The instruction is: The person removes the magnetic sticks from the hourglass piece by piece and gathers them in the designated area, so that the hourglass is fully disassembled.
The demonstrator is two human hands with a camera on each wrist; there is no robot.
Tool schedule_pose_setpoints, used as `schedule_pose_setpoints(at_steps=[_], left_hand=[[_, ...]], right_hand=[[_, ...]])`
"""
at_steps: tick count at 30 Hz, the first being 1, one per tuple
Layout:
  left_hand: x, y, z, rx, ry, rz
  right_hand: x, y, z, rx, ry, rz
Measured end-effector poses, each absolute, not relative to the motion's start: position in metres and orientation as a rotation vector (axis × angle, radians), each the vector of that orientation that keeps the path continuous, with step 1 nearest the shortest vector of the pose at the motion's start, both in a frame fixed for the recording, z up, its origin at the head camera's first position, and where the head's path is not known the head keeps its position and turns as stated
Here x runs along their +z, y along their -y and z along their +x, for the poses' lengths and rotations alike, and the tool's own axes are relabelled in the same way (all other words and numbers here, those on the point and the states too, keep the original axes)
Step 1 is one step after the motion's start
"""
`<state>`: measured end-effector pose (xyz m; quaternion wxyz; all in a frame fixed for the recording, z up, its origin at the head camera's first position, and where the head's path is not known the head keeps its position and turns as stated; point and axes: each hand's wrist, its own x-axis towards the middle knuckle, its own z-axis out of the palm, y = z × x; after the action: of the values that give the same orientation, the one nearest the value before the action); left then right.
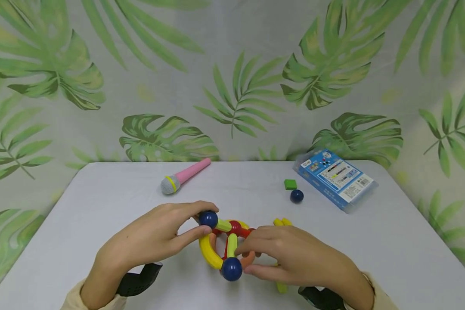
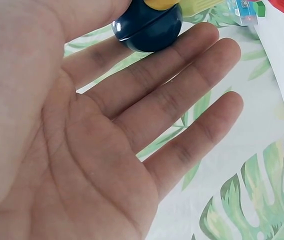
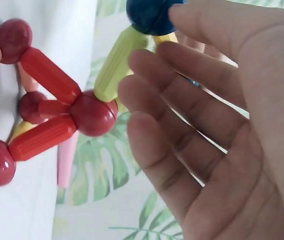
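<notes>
Presently, your left hand (image 1: pixel 155 237) pinches the far blue ball (image 1: pixel 208 219), your right hand (image 1: pixel 294 254) the near blue ball (image 1: pixel 231 269); blue package (image 1: pixel 335 177) rear right, contents indiscernible.

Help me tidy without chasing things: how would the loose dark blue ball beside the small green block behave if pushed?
The loose dark blue ball would probably roll readily, being round on a flat white tabletop. Its glossy surface may make it slippery. Pushed straight back, it could bump the small green block just behind it.

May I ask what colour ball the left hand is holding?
The ball is dark blue, showing best in the head view.
</notes>
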<state>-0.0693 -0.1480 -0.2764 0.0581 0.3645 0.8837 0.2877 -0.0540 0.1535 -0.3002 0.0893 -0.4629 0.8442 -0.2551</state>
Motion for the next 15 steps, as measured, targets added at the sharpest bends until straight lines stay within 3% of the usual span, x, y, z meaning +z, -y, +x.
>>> schedule_pose_setpoints(at_steps=[7,15], left_hand=[[-0.276,0.148,-0.069,0.872,-2.679,1.114],[-0.277,0.147,-0.069,0.868,-2.667,1.119]], right_hand=[[-0.307,-0.148,-0.051,-0.753,-2.487,-1.569],[-0.311,-0.147,-0.051,-0.75,-2.465,-1.538]])
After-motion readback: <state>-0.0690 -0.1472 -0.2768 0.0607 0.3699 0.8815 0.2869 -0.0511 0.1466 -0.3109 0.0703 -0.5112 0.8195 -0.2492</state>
